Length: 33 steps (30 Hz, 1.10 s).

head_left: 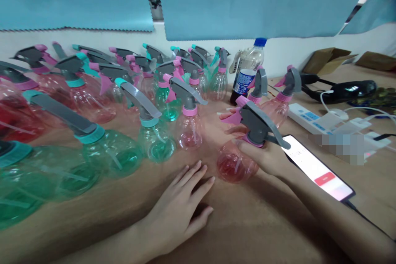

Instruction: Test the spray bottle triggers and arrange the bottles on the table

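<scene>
My left hand [182, 202] lies palm down on the wooden table [235, 222], fingers stretched out and holding nothing. To its right, my right hand [267, 159] is around the neck of a pink spray bottle [233, 165] with a grey and pink trigger head. The thumb shows on the near side and the fingertips come out behind the head, partly hidden. This bottle stands on the table with a little liquid in it. Nearest beyond my left hand are another pink spray bottle [189, 132] and a green spray bottle [156, 144].
Several more pink and green spray bottles crowd the left and back. A dark drink bottle with a blue cap [244, 76] stands by the wall. At right are a lit phone [318, 169], a white power strip [312, 119] with cables, a black object [349, 90] and cardboard [328, 62].
</scene>
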{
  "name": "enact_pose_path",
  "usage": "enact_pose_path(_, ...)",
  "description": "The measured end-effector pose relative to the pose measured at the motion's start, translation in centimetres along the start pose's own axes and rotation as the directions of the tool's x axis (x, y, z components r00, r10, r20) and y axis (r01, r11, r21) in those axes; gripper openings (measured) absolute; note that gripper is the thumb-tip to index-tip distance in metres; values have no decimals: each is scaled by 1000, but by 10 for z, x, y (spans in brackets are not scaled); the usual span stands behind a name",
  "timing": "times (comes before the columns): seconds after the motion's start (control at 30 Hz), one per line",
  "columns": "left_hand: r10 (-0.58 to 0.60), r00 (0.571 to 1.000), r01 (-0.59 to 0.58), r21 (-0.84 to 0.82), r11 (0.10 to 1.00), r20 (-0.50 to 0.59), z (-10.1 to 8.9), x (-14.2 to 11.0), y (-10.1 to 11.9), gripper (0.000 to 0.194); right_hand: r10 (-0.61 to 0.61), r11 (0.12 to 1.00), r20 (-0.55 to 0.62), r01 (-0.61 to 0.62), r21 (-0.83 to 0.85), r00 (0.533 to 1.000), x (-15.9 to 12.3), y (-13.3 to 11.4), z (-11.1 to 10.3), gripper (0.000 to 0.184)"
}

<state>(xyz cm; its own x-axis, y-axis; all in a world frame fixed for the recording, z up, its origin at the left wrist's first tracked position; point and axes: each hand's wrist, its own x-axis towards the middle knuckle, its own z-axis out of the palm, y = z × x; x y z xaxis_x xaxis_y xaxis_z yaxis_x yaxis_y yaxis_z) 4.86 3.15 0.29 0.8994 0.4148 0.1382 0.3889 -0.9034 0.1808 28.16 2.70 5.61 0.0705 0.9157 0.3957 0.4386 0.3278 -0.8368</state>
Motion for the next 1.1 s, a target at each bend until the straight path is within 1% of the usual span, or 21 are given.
enact_pose_path(0.17,0,1000,0,9,1000,3,-1,0,0,47,36,999,-34,-37,-34,999,-2,-1,-4,50)
enact_pose_path(0.4,2,1000,-2,14,1000,-5,-1,0,0,48,26,998,-14,-27,-59,1000,1,-9,-5,39)
enact_pose_path(0.57,18,999,-17,39,999,-33,0,-1,0,48,30,996,-29,-32,-84,999,-1,-6,-7,16)
enact_pose_path(0.63,24,999,-23,35,999,-48,0,-1,0,47,44,996,-28,-46,-79,999,-1,-7,-8,12)
enact_pose_path(0.7,27,998,-26,23,999,-52,0,-1,0,47,50,995,-39,-53,-83,998,-1,-8,-8,12)
enact_pose_path(0.83,16,999,-16,8,1000,-52,0,-1,-1,47,17,989,-103,-32,-147,995,-3,-6,-9,10)
enact_pose_path(0.93,7,999,-7,-3,1000,-53,0,-1,-2,46,23,980,-112,-44,-192,993,-6,-2,-10,23)
enact_pose_path(1.0,7,998,-8,-12,1000,-60,0,0,-2,45,31,974,-110,-54,-219,994,-7,0,-10,27)
enact_pose_path(1.1,14,997,-15,-18,1000,-72,1,0,-2,44,23,970,-119,-51,-240,993,-7,0,-11,20)
